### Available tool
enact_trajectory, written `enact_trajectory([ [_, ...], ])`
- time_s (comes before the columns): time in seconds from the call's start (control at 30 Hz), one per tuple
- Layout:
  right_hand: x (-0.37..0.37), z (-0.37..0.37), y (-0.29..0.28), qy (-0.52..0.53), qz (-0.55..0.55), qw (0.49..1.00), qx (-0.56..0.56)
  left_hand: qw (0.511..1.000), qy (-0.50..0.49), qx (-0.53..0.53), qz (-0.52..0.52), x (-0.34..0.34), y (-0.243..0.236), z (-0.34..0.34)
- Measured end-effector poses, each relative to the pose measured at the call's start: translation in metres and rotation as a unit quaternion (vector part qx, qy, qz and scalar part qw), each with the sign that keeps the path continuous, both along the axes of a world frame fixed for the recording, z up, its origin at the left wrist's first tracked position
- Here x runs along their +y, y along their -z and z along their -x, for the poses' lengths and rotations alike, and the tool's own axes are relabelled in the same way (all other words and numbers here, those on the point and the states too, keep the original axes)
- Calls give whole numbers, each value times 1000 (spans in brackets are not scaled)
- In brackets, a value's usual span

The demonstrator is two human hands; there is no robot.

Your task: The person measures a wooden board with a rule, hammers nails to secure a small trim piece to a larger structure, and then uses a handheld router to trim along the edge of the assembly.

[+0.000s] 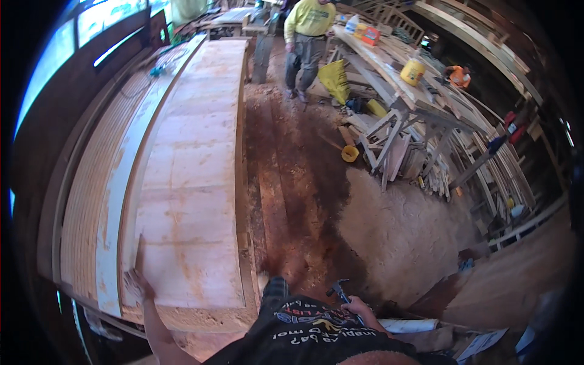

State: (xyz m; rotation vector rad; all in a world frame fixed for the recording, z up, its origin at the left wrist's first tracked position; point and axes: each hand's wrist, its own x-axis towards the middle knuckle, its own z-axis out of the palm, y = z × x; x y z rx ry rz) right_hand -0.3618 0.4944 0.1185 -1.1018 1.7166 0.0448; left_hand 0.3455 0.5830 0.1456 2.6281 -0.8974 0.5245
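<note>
Wooden panel [188, 152]: left hand [140, 285] spread at its left edge; right hand [359, 308] clamped round hammer [344, 296]; floor aisle [304, 201] beyond panel's right edge.

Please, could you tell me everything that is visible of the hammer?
The hammer has a dark, metal-looking head and a handle that looks blue. The right hand grips the handle, covering part of it. The head end points forward and slightly left, just beyond the person's dark shirt. Its finer details are too small to tell.
</note>
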Motion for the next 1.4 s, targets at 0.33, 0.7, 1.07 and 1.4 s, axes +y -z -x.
enact_trajectory([
  [0.33,-101,21,48,-15,-48,999,14,996,-79,0,-35,-9,-13,30],
  [0.7,-296,-14,41,-43,-61,997,17,923,41,257,285,-192,-23,91],
  [1.07,-423,-43,35,-44,-81,995,42,836,177,407,322,-415,-82,120],
  [1.4,-607,-21,139,-136,-59,987,-54,674,136,549,476,-534,-96,121],
])
